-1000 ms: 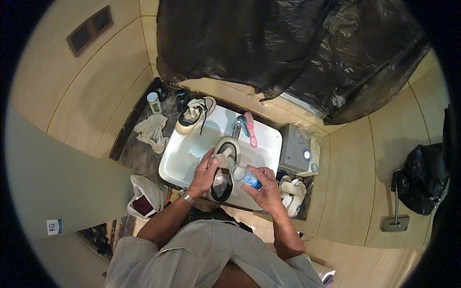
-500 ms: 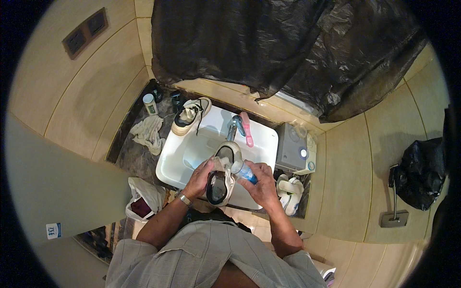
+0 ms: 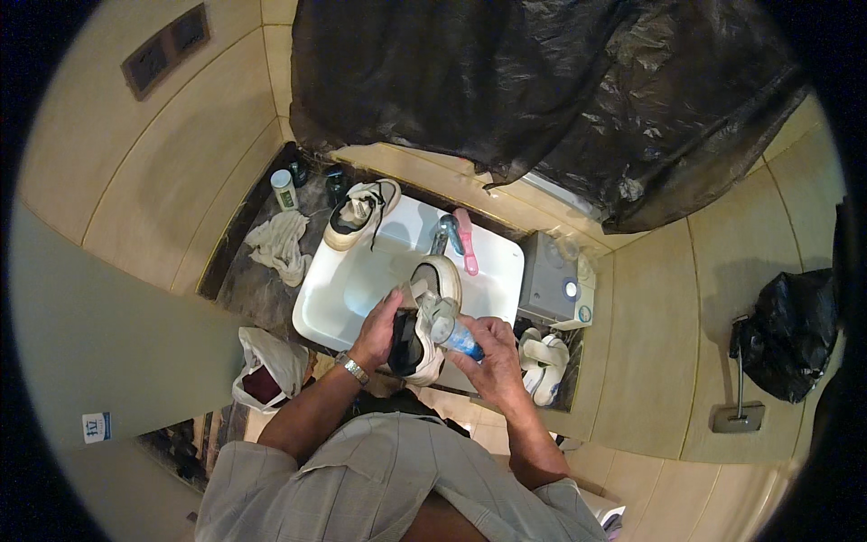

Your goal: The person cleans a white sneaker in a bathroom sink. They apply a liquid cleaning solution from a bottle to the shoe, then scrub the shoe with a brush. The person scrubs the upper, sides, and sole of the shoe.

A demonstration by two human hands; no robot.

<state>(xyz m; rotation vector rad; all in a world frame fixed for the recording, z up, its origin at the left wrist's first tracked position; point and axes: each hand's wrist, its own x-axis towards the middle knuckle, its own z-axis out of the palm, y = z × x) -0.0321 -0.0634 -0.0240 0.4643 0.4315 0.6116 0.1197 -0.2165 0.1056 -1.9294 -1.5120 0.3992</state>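
A white shoe [image 3: 426,361] with a grey toe and dark lining is tilted over the front of the white sink [image 3: 316,312]. My left hand [image 3: 376,336] is closed on its side, near the tongue. In my right hand [image 3: 497,359] is a blue bottle [image 3: 462,340] with a pale, clear-looking top, held against or just above the shoe's laces; whether they touch I cannot tell. A matching shoe [image 3: 348,235] with dark laces rests on the sink's far left corner. Beyond my hands stand the faucet [image 3: 446,231] and a pink brush [image 3: 466,242].
A crumpled white cloth [image 3: 282,246] and a white-capped container [image 3: 284,190] lie left of the sink. On the right are a grey box [image 3: 546,280] and white footwear [image 3: 544,361]. A plastic bag [image 3: 269,366] hangs or stands at the near left. Black plastic sheeting [image 3: 506,90] covers the far wall.
The shoe has rolled in my left hand, its toe swinging slightly right and its side turning up. My right hand and the bottle have shifted slightly toward me.
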